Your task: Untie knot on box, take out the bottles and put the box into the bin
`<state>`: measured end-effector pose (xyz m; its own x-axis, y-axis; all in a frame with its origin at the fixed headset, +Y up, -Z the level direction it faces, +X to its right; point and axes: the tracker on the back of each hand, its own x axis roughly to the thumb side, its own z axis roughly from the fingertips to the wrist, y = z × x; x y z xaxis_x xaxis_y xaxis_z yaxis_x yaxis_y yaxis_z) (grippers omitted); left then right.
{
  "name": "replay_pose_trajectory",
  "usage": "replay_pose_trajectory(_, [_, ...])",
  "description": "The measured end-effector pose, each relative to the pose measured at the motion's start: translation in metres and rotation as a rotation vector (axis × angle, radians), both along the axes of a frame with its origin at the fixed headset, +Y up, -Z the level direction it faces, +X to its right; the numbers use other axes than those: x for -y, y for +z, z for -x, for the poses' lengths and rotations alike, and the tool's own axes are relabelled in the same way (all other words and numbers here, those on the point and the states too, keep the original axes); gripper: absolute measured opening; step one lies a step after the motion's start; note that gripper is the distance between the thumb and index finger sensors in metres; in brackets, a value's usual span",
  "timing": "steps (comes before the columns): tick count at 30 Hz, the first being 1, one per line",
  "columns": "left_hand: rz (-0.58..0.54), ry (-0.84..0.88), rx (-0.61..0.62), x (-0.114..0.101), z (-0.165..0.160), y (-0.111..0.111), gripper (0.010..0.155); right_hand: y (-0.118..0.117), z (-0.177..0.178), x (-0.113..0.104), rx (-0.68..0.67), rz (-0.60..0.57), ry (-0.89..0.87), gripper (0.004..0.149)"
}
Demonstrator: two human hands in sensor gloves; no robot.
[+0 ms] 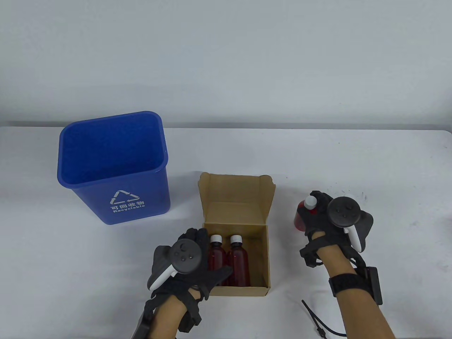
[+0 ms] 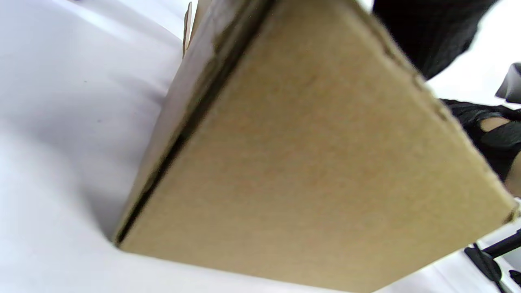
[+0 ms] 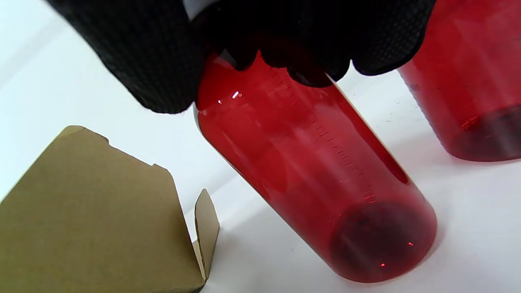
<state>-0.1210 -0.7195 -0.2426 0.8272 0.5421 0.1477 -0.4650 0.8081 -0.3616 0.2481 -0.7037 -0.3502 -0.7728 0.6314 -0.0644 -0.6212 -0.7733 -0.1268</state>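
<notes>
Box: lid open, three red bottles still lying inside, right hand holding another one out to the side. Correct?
Not quite: the table view shows two red bottles lying in the box, not three. The lid is open, and the right hand holds another bottle off to the side.

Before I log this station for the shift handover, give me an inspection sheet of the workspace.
Surface: white table, faint specks.
Job's things: cardboard box open, two red bottles inside; third bottle in right hand; another bottle beside it; blue bin upright.
Clutter: nothing seen.
Grippers: left hand at the box's left wall; right hand grips a bottle.
Cables: black cord near right wrist.
Surroundings: plain pale wall.
</notes>
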Motion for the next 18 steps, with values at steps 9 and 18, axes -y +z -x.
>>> replay_pose_trajectory(9, [0.008, 0.001, 0.013, 0.001, 0.001, -0.001, 0.114, 0.008, 0.002, -0.041, -0.03, -0.059, 0.08, 0.07])
replay_pose_trajectory(18, [-0.001, -0.016, 0.042, -0.005, 0.002, 0.002, 0.117, 0.02, 0.021, -0.082, -0.1, -0.12, 0.153, 0.07])
